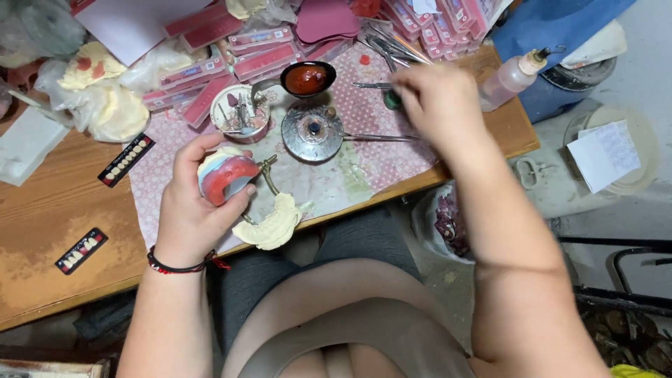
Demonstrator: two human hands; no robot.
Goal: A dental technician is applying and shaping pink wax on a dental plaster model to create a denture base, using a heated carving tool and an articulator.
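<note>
Left hand: the left hand [190, 210] was curled around a plaster jaw model [225, 175] with pink wax on it, thumb on the near side, fingers over the top, at about 8 o'clock from the middle of the view.
Jaw model: it sat in the left hand above the worktop [49, 224] edge; a second plaster half [274, 222] hung from its metal hinge frame [267, 171] at 4 o'clock of it, just over the edge.
Right hand: the right hand [437, 101] was at 1 o'clock, fingers bunched and pointing down at a thin metal tool [371, 85]; I could not tell whether it gripped the tool or only touched it.
Between the hands: a round metal burner [313, 131] stood on the patterned cloth [371, 157], with a long metal instrument [378, 137] lying at its 3 o'clock, under the right hand.
Behind the burner: a ladle of red wax [306, 78] at 12 o'clock, and a small tin of tools [240, 112] at 10 o'clock.
Far edge: pink boxes [262, 59] were piled along 12 o'clock.
Right side: a plastic squeeze bottle [512, 78] lay at 3 o'clock of the right hand.
Left side: two black strips of false teeth [126, 159] lay on the wood at 9 o'clock, with plaster casts [115, 112] behind them.
</note>
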